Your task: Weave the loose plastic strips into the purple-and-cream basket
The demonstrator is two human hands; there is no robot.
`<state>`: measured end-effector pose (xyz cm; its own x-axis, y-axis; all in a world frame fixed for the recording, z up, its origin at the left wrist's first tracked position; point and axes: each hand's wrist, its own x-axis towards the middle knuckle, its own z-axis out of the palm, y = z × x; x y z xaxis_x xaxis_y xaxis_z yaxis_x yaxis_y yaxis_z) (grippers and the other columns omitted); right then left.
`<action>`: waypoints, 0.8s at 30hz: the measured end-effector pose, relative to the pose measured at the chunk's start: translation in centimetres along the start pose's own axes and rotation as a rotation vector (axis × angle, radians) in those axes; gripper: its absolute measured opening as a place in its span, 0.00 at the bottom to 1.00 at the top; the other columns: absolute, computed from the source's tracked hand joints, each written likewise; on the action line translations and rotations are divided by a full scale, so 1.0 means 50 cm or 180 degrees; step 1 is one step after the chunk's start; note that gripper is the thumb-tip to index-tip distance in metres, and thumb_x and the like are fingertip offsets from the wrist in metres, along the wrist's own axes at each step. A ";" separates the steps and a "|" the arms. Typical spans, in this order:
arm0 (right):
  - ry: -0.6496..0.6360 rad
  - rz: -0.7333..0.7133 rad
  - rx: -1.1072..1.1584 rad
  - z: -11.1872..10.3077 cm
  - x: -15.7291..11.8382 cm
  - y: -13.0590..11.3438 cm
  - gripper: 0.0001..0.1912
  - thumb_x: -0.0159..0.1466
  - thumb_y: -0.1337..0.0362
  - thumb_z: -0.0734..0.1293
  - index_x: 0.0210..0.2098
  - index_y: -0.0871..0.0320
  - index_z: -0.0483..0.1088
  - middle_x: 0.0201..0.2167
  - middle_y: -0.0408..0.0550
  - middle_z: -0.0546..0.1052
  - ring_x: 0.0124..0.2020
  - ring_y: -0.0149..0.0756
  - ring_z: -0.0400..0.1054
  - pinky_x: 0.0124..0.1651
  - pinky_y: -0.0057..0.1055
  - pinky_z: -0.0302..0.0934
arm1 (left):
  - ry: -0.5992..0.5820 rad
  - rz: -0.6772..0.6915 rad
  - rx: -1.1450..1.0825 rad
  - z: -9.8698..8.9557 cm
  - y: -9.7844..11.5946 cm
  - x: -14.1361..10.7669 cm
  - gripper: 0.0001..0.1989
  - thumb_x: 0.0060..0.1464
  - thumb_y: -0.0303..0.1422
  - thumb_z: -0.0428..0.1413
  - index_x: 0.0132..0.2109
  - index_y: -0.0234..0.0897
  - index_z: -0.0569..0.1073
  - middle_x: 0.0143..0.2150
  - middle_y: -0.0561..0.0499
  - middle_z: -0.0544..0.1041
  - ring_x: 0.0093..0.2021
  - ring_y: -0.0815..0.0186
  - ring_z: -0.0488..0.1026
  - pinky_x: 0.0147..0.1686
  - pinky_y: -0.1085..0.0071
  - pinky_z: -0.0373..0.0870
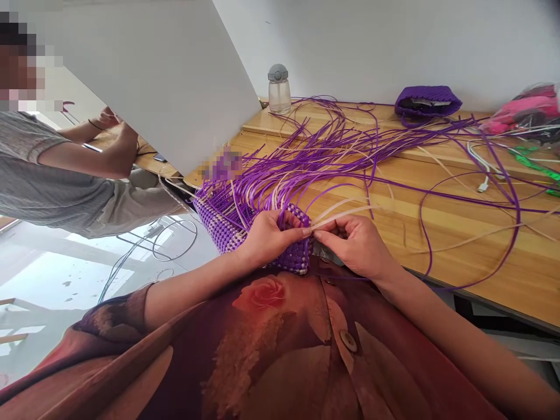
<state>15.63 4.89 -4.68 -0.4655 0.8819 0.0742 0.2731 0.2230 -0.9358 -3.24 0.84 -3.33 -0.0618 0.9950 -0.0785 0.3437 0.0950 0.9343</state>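
Note:
A partly woven purple-and-cream basket (219,224) rests against my body at the table's front edge, with many loose purple strips (301,157) fanning out from it across the table. My left hand (273,236) grips the basket's near end, its thumb pressed at the woven corner. Close beside it, my right hand (356,242) pinches a cream strip (345,210) between thumb and fingers, where the strip meets the weave. The fingertips of both hands nearly touch. Part of the basket is hidden behind my left hand.
On the wooden table (481,233) stand a clear bottle with a grey lid (279,90) and a purple woven pouch (427,102). A plastic bag with pink contents (525,111), a white cable (481,169) and green tape (534,166) lie right. Another person (65,163) sits left beyond a partition (153,64).

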 end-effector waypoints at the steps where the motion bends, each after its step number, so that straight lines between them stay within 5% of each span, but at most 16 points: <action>1: -0.0047 0.0071 0.0113 -0.002 -0.001 0.003 0.11 0.59 0.58 0.70 0.31 0.61 0.77 0.27 0.47 0.78 0.27 0.32 0.68 0.30 0.28 0.60 | -0.0033 -0.0004 0.0048 -0.001 -0.001 0.002 0.15 0.46 0.42 0.65 0.31 0.34 0.74 0.27 0.54 0.74 0.27 0.71 0.65 0.29 0.73 0.61; 13: -0.0057 0.0351 0.0209 0.000 -0.009 0.016 0.15 0.58 0.53 0.70 0.27 0.59 0.71 0.21 0.42 0.70 0.22 0.28 0.59 0.24 0.27 0.50 | -0.0276 -0.0208 -0.0510 0.002 -0.017 0.002 0.15 0.49 0.42 0.63 0.33 0.34 0.73 0.26 0.55 0.71 0.25 0.73 0.62 0.26 0.74 0.57; 18: -0.0072 0.0298 0.0280 0.003 -0.013 0.016 0.16 0.59 0.52 0.70 0.28 0.60 0.73 0.22 0.44 0.72 0.24 0.29 0.61 0.25 0.27 0.51 | -0.0100 -0.0065 -0.0128 0.003 -0.003 -0.002 0.16 0.43 0.40 0.68 0.32 0.32 0.75 0.29 0.52 0.76 0.29 0.70 0.67 0.30 0.73 0.62; 24: -0.0061 0.0168 0.0090 0.002 -0.023 0.023 0.14 0.60 0.55 0.69 0.26 0.59 0.71 0.19 0.40 0.68 0.21 0.27 0.57 0.25 0.28 0.50 | -0.0192 -0.0008 0.0137 0.006 -0.003 -0.001 0.16 0.45 0.42 0.65 0.30 0.33 0.73 0.24 0.55 0.71 0.26 0.72 0.62 0.27 0.73 0.58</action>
<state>16.40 4.08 -5.89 -0.4671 0.8840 0.0182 0.2741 0.1643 -0.9476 -3.00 0.77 -3.55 -0.0066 0.9947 -0.1029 0.3837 0.0976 0.9183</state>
